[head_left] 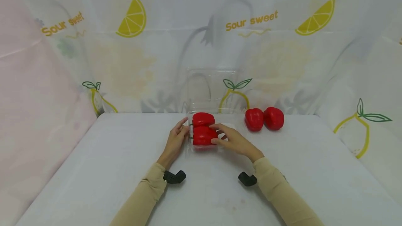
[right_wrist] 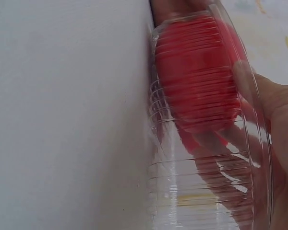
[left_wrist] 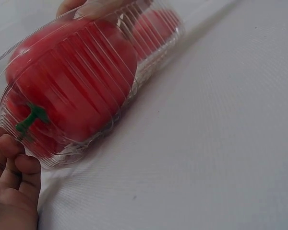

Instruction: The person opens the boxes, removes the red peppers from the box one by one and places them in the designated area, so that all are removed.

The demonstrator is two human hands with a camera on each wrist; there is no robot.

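Observation:
A clear plastic clamshell box [head_left: 188, 145] stands on the table with its lid [head_left: 201, 79] raised at the back. Inside, on the left, a far red bell pepper [head_left: 202, 118] and a near red bell pepper [head_left: 203, 136] lie side by side, green stems leftward. My right hand [head_left: 235, 140] reaches into the box and grips the near pepper, its thumb on the near side. In the right wrist view that pepper [right_wrist: 197, 72] shows through the ribbed wall. With bent fingers, my left hand [head_left: 175, 141] holds the box's left edge, beside the pepper's green stem [left_wrist: 32, 117].
Two more red bell peppers, one on the left [head_left: 254, 119] and one on the right [head_left: 274, 118], sit together to the right of the box. A printed cloth [head_left: 157, 62] hangs behind the white table [head_left: 125, 156].

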